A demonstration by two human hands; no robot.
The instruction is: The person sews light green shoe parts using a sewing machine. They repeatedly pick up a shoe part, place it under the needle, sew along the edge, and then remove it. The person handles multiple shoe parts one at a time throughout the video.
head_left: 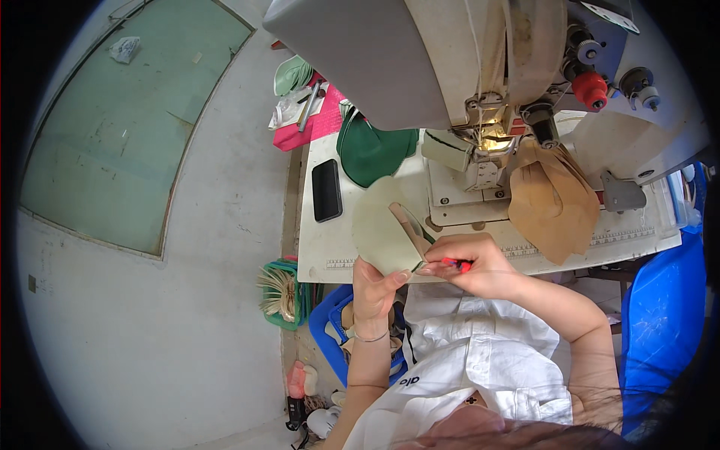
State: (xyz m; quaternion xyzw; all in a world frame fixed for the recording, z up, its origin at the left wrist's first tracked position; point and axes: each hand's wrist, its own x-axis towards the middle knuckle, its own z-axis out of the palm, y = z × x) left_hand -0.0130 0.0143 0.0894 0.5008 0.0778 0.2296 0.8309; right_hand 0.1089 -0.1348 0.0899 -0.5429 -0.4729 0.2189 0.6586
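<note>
My left hand [377, 291] pinches the lower edge of a pale green, curved flat piece [379, 225], thumb in front. The piece hangs over the near edge of the white sewing table [309, 247]. A narrow tan strip [406, 222] runs along its right side. My right hand [484, 266] is closed around a small tool with a red and black end [457, 264]. Its fingertips meet the piece's lower corner, close to my left thumb. Which kind of tool it is, I cannot tell; the fingers cover most of it.
Above the table stands a sewing machine [491, 112] with its lamp lit. Tan pieces [555, 199] lie right of the needle, dark green pieces [377, 154] and a black phone [326, 190] to the left. Blue [321, 319] and green [302, 300] baskets stand below; a blue bin [664, 300] is at right.
</note>
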